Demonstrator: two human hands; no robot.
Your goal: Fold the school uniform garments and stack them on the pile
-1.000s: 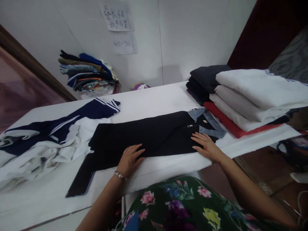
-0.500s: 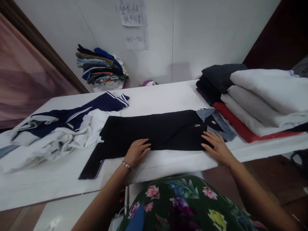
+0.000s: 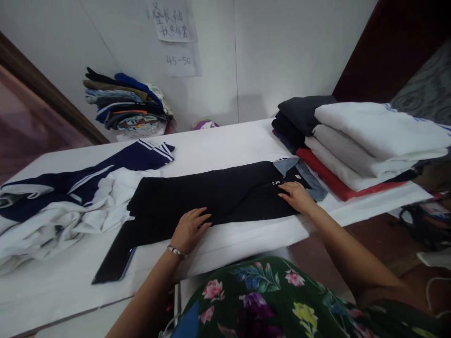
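Note:
A black top [image 3: 218, 190] with a blue denim collar [image 3: 312, 180] lies folded into a long strip across the white table, collar to the right. My left hand [image 3: 190, 228] rests flat on its near edge, left of the middle, fingers stretched out. Near the collar, my right hand [image 3: 298, 196] lies on the black fabric with its fingers extended, just by a small light-coloured tag or print [image 3: 276, 183]. Neither hand grips the cloth. A dark phone [image 3: 114, 256] sits by the garment's lower left end, touching or partly under it.
Loose navy [image 3: 116, 162] and white [image 3: 88, 213] garments lie on the left. Folded clothes [image 3: 352, 126] are stacked at the right, a red one [image 3: 327, 176] low in the pile. Another clothes stack [image 3: 127, 103] stands behind, left. Handwritten papers [image 3: 174, 21] hang on the wall.
My right hand has slid from the near edge further onto the black top by the collar. My left hand stays at the near edge. The head view has turned somewhat right.

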